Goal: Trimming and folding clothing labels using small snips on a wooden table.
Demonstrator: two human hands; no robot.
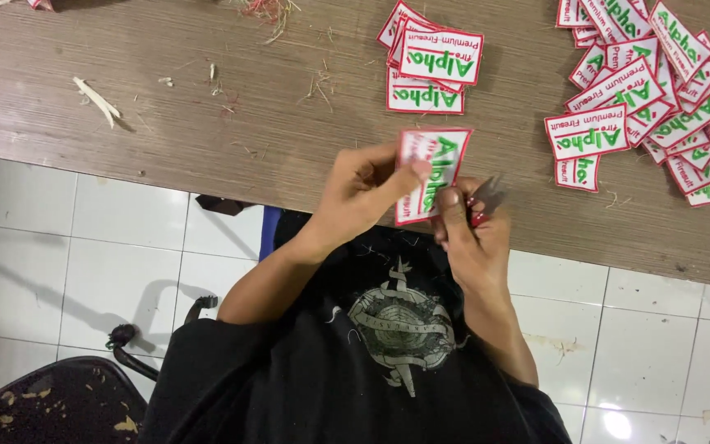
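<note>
My left hand [363, 193] pinches a white cloth patch [435, 160] with a red border and green lettering, thumb pressed on its face. My right hand [472, 234] touches the patch's lower edge with its thumb and grips a small red-handled thread snipper [485, 201] whose metal tips point up beside the patch. Both hands hover over the near edge of the brown wooden table [166, 123].
A small stack of the same patches [431, 70] lies just beyond my hands. A larger loose pile of patches [659, 90] spreads at the right. Thread scraps [269, 12] and a pale sliver [96, 100] litter the table. White floor tiles and a black chair [51, 403] lie below.
</note>
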